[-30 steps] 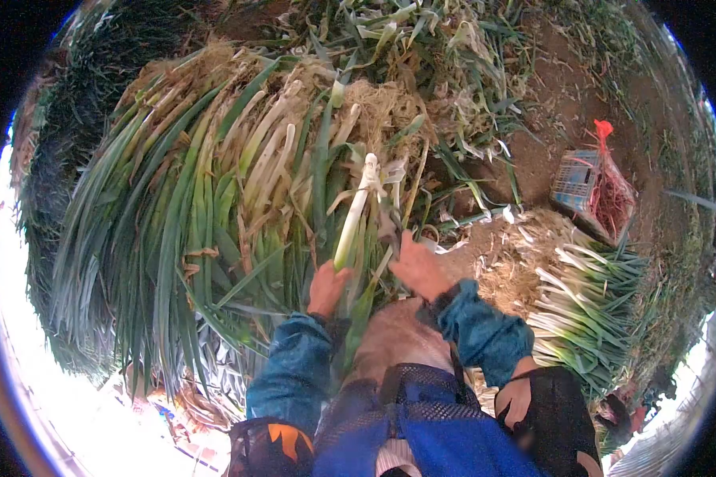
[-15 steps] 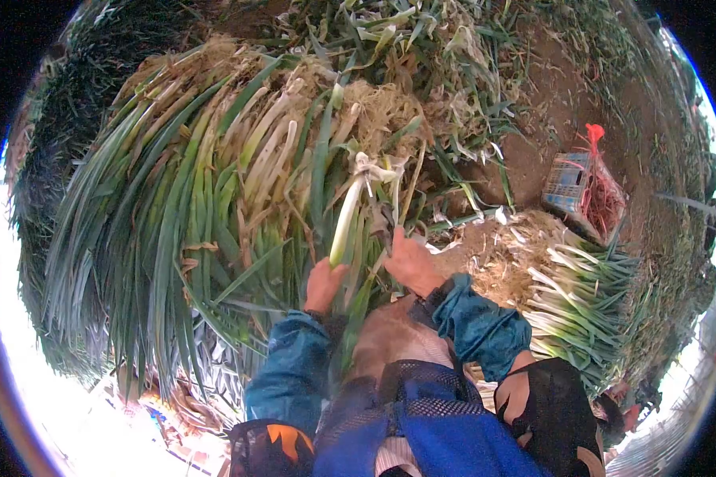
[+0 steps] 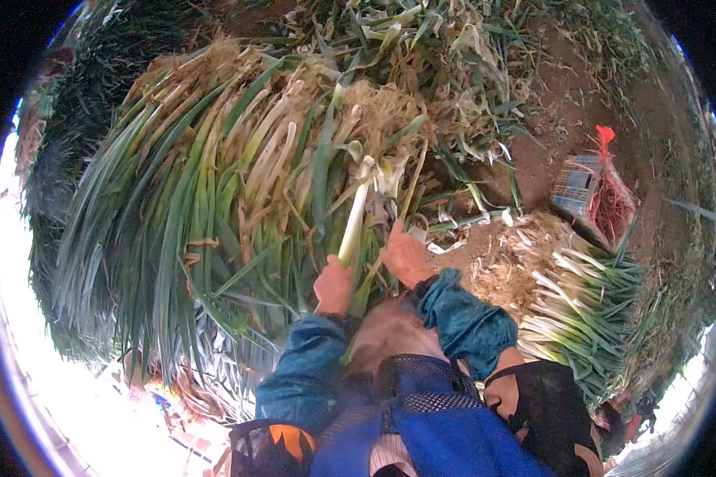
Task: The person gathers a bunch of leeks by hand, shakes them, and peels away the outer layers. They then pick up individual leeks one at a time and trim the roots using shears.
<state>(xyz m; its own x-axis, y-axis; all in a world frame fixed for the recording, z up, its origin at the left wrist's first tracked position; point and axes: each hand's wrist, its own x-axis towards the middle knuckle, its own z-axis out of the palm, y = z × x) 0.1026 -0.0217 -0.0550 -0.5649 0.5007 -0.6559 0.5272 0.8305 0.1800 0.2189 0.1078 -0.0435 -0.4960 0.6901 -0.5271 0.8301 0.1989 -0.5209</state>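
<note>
Brown soil [image 3: 561, 63], 1 leek [image 3: 355, 219] jutting beyond 2 hands [image 3: 334, 285] [image 3: 406, 256]

Pale leek [image 3: 354, 221] in the left hand [image 3: 333, 285]

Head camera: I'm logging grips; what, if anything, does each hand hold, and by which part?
The left hand holds a leek where its white stem turns green; for the right hand, I cannot tell.

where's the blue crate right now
In the head view, the blue crate sits at right, just beyond the laid-out stalks and right of the right hand.
</note>
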